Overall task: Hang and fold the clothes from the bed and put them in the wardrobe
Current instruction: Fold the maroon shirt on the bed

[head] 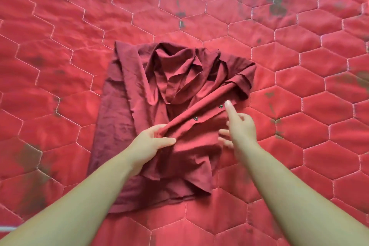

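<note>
The dark red shirt (169,118) lies rumpled mid-bed (299,66); the left hand (151,144) pinches its button placket, apparently anchoring it; the right hand (237,126), fingers loose, index extended, touches the placket's far end to straighten it.

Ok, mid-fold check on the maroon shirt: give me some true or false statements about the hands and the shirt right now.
1. The left hand pinches a fold of the maroon shirt. True.
2. The right hand grips a hanger. False: no hanger shows; its index finger points at the button placket.
3. The shirt lies on a red quilted bedcover. True.
4. The shirt is neatly folded flat. False: it is still rumpled.
</note>
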A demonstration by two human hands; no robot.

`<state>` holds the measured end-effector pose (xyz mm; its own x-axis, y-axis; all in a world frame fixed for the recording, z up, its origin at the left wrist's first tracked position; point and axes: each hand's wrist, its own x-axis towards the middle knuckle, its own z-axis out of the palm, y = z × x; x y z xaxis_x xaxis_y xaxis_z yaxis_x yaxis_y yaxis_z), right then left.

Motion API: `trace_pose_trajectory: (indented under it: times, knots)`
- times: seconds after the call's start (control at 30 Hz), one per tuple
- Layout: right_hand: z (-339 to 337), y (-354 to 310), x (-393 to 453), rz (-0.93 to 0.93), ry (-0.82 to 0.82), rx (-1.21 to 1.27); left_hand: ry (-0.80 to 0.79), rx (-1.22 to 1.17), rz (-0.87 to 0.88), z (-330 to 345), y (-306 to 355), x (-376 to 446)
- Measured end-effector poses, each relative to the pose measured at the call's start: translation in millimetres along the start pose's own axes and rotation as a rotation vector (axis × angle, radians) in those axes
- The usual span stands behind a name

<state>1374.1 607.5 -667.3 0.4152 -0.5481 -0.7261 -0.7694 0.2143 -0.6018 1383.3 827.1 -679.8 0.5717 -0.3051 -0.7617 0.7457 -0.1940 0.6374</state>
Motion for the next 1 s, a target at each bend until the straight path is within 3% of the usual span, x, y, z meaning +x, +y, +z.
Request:
trace_pose_trajectory:
  times: [0.07, 0.2, 0.27, 0.33, 0.5, 0.6, 0.67, 0.73, 0.83, 0.93, 1.0]
  knots:
    - [-1.0, -15.4, 29.4, 0.008, 0.093, 0.049, -0.027, 0.143, 0.062, 3.8, -5.1, -1.4]
    - [2.9, -45.7, 75.2, -0.040, 0.051, 0.040, 0.040, 0.483, 0.207, 11.4, -6.0, 0.0]
    - [0.6, -63.0, 81.2, -0.185, 0.147, -0.065, 0.046, 0.524, 0.258, 10.3, -3.9, -1.0]
    - [3.8, -83.7, 72.9, -0.380, 0.208, -0.151, 0.012, 0.413, 0.205, 3.8, -6.0, -3.2]
    - [77.1, -145.2, 22.6, -0.794, -0.060, -0.184, 0.059, -0.130, -0.011, -24.0, -14.4, -18.4]
    - [128.3, -158.3, 4.2, -0.688, -0.377, -0.338, 0.172, -0.219, -0.084, -39.5, -24.3, -26.4]
    - [141.4, -151.2, 10.1, -0.655, -0.449, -0.394, 0.311, -0.123, -0.106, -48.7, -32.9, -28.4]
    - [134.3, -138.7, 22.1, -0.791, -0.293, -0.510, 0.363, -0.030, -0.117, -55.9, -40.2, -29.5]
    - [112.9, -113.7, 40.9, -0.965, -0.083, -0.788, 0.272, -0.020, -0.066, -60.5, -47.7, -31.6]
    - [111.6, -104.1, 54.9, -0.986, -0.023, -1.094, 0.216, 0.071, -0.028, -62.6, -52.8, -33.4]
    - [120.3, -106.3, 64.2, -0.983, -0.079, -1.280, 0.254, 0.183, -0.011, -63.4, -58.0, -33.7]
